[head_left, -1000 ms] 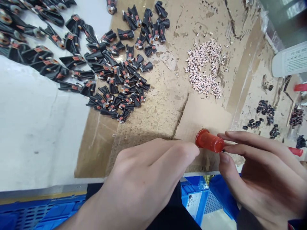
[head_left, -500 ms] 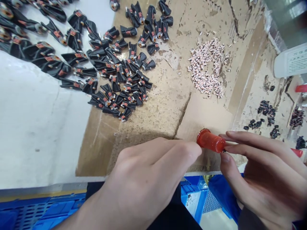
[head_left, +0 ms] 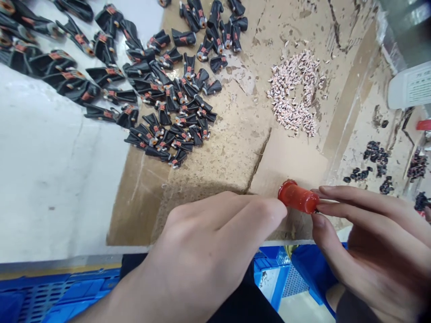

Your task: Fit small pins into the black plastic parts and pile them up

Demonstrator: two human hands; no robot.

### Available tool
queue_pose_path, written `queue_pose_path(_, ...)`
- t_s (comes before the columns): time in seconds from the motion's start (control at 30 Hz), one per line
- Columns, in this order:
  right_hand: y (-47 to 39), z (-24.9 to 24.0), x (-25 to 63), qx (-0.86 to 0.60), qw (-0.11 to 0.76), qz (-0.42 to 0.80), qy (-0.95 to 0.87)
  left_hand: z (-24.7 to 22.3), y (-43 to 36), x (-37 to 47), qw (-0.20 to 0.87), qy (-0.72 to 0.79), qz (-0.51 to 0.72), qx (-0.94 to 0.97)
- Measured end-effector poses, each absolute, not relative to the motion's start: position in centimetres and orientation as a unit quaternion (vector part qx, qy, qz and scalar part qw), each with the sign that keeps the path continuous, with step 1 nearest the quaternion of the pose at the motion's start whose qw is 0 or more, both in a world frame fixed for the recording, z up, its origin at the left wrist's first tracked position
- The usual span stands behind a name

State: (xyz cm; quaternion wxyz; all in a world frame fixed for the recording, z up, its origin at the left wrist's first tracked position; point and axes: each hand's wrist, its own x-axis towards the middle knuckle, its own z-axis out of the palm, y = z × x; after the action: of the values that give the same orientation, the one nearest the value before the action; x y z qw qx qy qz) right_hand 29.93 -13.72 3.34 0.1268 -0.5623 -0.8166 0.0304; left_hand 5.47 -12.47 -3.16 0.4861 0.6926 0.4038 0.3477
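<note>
My left hand (head_left: 215, 242) is closed, its back towards me, and its fingers are hidden beneath it. At its knuckles it meets the flared end of a small red plastic cylinder (head_left: 298, 197), which lies at a slant with its rounded end to the right. My right hand (head_left: 367, 237) comes in from the right, with thumb and fingertips close together at that rounded end. Between them shows a tiny black piece (head_left: 316, 211), too small to name. Under the cylinder is a plain cardboard piece (head_left: 289, 154).
Many black caped figurine parts (head_left: 182, 103) lie at the upper left. A pile of tiny pinkish-white pieces (head_left: 296, 94) sits beyond the cylinder. Small black pieces (head_left: 375, 154) and a white bottle (head_left: 409, 87) are at the right. Blue crates (head_left: 272, 273) stand below the table edge.
The view has shifted slightly. Both hands and the red cylinder appear a little further right, keeping the same hold and the same places relative to each other.
</note>
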Motion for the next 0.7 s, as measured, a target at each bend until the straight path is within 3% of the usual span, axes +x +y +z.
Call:
queue_pose_path(0.4, -14.0, 3.2, 30.1, -0.593, 0.147, 0.057, -0.789, -3.4, -13.1, 5.4, 0.488, 0.416, 0.333, 0.691)
queue_pose_path(0.6, -14.0, 3.1, 30.6, -0.621, 0.199, 0.097, -0.752, -3.5, -13.1, 5.4, 0.477, 0.423, 0.316, 0.703)
queue_pose_path(0.7, -14.4, 2.9, 30.9, -0.647, 0.285, 0.155, -0.690, -3.4, -12.7, 5.5, 0.473, 0.425, 0.339, 0.693)
